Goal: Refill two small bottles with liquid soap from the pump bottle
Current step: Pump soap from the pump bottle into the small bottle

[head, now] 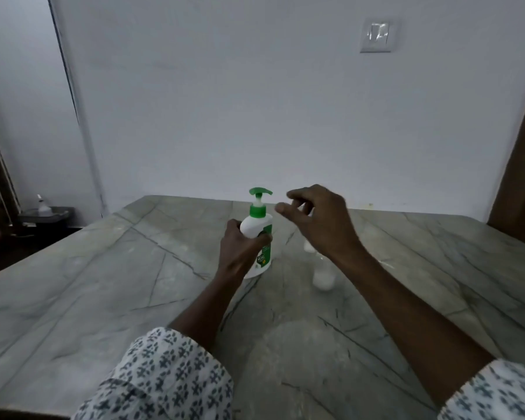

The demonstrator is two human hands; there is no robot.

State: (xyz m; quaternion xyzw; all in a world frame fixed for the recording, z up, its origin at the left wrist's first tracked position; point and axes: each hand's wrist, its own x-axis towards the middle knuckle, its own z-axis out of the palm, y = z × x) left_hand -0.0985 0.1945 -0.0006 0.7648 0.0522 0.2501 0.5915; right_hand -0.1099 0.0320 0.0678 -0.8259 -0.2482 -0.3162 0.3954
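Pump bottle [256, 225] stands gripped in my left hand [240, 253]; right hand [322, 219] hovers loose-fingered, empty, by its nozzle. My forearm could topple the small bottles [323, 278] beneath.

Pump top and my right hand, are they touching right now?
Apart. The head view shows a strip of bare wall between the right hand and the green pump top; its fingertips hover just beside the nozzle.

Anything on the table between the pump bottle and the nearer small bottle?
No. The head view shows only bare marble tabletop between the pump bottle and the small bottle.
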